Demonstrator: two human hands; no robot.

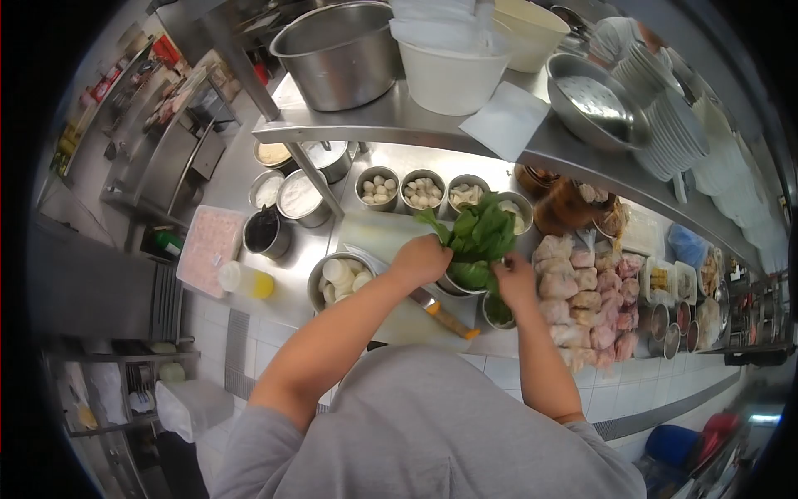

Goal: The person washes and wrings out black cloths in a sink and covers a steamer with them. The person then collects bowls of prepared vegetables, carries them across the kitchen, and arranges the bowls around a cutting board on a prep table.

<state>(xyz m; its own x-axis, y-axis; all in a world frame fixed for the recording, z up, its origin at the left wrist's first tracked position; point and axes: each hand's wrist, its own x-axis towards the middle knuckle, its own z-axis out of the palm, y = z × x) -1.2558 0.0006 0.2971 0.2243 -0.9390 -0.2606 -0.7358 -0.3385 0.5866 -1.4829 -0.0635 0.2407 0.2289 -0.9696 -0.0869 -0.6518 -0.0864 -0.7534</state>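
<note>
A bunch of leafy greens (480,231) stands up out of a round metal container (453,288) in front of me. My left hand (422,259) is closed on the left side of the greens. On their right side my right hand (514,279) pinches the leaves, its fingertips partly hidden. Below lies a knife (447,318) with an orange-and-brown handle, its blade partly behind my left forearm. Left of it, a metal bowl (317,293) holds white, rounded pieces. A small cup (499,313) with dark greens is under my right hand.
Metal pots of pale balls (379,188) line the back beneath a steel shelf (374,131). Bagged raw meat (586,291) lies on the right. A pink-filled tub (212,249) and a yellow-liquid bottle (247,281) stand left. Another person (617,40) is beyond the shelf.
</note>
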